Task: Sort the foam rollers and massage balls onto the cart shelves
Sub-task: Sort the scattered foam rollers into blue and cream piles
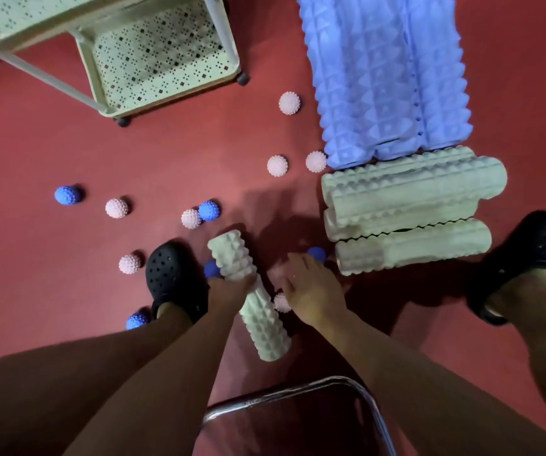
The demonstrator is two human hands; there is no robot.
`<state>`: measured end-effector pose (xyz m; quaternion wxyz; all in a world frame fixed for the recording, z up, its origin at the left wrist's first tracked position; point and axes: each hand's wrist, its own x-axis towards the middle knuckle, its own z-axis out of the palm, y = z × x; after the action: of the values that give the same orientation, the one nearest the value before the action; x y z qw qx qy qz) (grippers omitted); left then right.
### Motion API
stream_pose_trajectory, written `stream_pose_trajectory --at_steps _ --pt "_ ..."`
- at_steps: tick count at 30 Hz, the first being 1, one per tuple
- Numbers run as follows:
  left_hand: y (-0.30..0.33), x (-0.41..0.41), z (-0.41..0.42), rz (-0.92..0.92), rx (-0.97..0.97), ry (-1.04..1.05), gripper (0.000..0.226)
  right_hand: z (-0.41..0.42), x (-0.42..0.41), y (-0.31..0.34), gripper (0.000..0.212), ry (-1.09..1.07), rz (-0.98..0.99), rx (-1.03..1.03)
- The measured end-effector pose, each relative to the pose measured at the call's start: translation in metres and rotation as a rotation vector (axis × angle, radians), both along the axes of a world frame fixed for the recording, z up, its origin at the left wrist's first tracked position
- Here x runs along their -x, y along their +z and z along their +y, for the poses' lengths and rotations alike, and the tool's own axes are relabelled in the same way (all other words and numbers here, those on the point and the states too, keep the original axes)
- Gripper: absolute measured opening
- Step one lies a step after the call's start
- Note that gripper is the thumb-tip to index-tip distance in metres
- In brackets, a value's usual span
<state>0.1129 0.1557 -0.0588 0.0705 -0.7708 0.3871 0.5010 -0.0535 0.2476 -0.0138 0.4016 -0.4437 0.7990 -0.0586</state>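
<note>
L hand (pixel 228 287) fingers curled round mid of white roller (pixel 248 294) just above floor btw feet, R hand (pixel 311 287) fingers spread, empty; foam prob light, squashy, ridged = grippy, mid-grab fine.

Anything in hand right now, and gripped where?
Left hand grips the white foam roller around its middle. Right hand holds nothing, fingers spread, reaching toward the floor.

Exercise room: red floor (pixel 51 264), foam rollers (pixel 409 195), massage balls (pixel 277 165).
</note>
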Motion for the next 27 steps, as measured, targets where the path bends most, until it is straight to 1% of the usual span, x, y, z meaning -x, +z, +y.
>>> stream_pose_trajectory --at_steps 1,2,3,4,5,6,7,9,11,14,15,18,20,22,24,27 --pt "-0.003 0.003 0.001 -0.009 -0.035 0.001 0.098 0.003 -0.001 -0.001 0.055 0.016 0.026 0.06" --pt "-0.003 0.006 0.002 -0.044 -0.08 -0.013 0.091 0.005 -0.002 -0.001 0.045 0.018 0.064 0.109" --pt "-0.004 0.009 0.002 -0.077 -0.109 -0.017 0.091 0.007 -0.002 -0.002 0.036 0.01 0.086 0.161" --pt "-0.008 0.011 0.003 -0.107 -0.117 -0.02 0.097 0.008 -0.002 -0.002 0.038 0.003 0.074 0.191" --pt "-0.009 0.012 0.004 -0.132 -0.117 -0.041 0.104 0.008 -0.003 0.0 0.043 -0.004 0.035 0.167" --pt "-0.006 0.014 0.004 -0.14 -0.1 -0.058 0.107 0.006 -0.004 0.003 0.046 -0.016 0.003 0.12" --pt "-0.008 0.011 0.004 -0.131 -0.093 -0.09 0.103 0.006 -0.005 0.005 0.048 -0.032 -0.044 0.075" --pt "0.002 0.012 0.002 -0.096 -0.065 -0.122 0.086 0.004 -0.005 0.007 0.052 -0.041 -0.092 0.016" --pt "0.017 0.013 -0.003 -0.03 -0.042 -0.125 0.07 0.001 -0.003 0.014 0.056 -0.041 -0.116 -0.025" --pt "0.047 0.012 -0.016 0.121 -0.003 -0.054 0.043 -0.005 0.0 0.037 0.057 -0.057 -0.157 -0.044" --pt "0.057 0.012 -0.02 0.162 0.004 -0.046 0.041 -0.006 0.001 0.046 0.058 -0.061 -0.165 -0.043" --pt "0.101 0.022 -0.032 0.293 0.0 -0.076 0.045 -0.004 0.003 0.08 0.059 -0.084 -0.199 -0.001" --pt "0.132 0.032 -0.037 0.392 0.004 -0.092 0.04 0.0 0.007 0.103 0.06 -0.091 -0.215 0.051" --pt "0.159 0.042 -0.038 0.479 0.01 -0.137 0.041 0.005 0.013 0.128 0.058 -0.136 -0.284 0.103" --pt "0.186 0.054 -0.035 0.555 0.01 -0.186 0.05 0.01 0.02 0.153 0.051 -0.25 -0.422 0.146" --pt "0.221 0.075 -0.024 0.631 0.028 -0.237 0.042 0.015 0.03 0.185 0.034 -0.486 -0.559 0.242"
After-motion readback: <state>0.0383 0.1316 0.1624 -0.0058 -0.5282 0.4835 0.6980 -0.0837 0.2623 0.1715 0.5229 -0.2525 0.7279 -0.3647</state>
